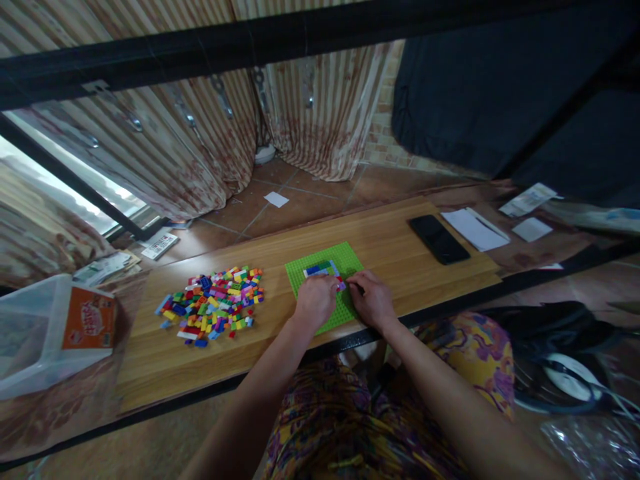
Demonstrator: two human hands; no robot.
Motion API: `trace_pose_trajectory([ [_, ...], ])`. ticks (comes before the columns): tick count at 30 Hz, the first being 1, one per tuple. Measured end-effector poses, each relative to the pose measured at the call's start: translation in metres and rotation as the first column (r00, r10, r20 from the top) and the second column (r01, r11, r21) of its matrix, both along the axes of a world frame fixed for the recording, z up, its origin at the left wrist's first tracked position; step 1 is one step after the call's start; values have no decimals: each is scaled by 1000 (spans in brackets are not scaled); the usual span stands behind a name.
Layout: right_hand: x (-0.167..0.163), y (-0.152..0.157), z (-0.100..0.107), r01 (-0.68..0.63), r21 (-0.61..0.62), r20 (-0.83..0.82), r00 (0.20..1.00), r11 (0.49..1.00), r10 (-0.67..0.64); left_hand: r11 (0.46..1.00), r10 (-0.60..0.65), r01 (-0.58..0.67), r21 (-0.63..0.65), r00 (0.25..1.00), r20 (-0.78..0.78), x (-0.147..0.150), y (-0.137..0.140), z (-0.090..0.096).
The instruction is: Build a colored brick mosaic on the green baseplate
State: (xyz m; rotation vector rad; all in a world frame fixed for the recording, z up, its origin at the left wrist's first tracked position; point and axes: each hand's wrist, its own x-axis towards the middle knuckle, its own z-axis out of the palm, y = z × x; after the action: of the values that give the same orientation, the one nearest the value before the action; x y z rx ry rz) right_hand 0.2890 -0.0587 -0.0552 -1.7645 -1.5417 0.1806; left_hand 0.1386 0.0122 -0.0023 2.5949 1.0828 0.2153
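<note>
A green studded baseplate (354, 258) lies on the wooden board, with a small group of building bricks (323, 268) in blue, light blue and white on it. My left hand (317, 301) rests over the near side of these bricks, its fingers curled and hiding part of them. A small pink brick (342, 284) shows between the two hands, close to both sets of fingertips. On the plate's right side my right hand (373, 298) is closed, thumb and fingers drawn together. Whatever either hand grips is too small or too covered to name.
Left of the plate spreads a pile of mixed coloured bricks (215, 303). A clear plastic bin (40, 340) with an orange label stands at the far left. To the right lie a black phone (439, 239) and white paper (470, 229) with a pen.
</note>
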Motion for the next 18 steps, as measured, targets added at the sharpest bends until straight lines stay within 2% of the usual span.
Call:
trace_pose_trajectory([
  [5, 0, 0, 0, -1, -7, -5, 1000, 1000, 1, 998, 53, -53, -23, 998, -18, 2, -2, 3],
  [18, 0, 0, 0, 2, 0, 3, 1000, 1000, -2, 998, 68, -67, -20, 997, 48, 3, -2, 3],
])
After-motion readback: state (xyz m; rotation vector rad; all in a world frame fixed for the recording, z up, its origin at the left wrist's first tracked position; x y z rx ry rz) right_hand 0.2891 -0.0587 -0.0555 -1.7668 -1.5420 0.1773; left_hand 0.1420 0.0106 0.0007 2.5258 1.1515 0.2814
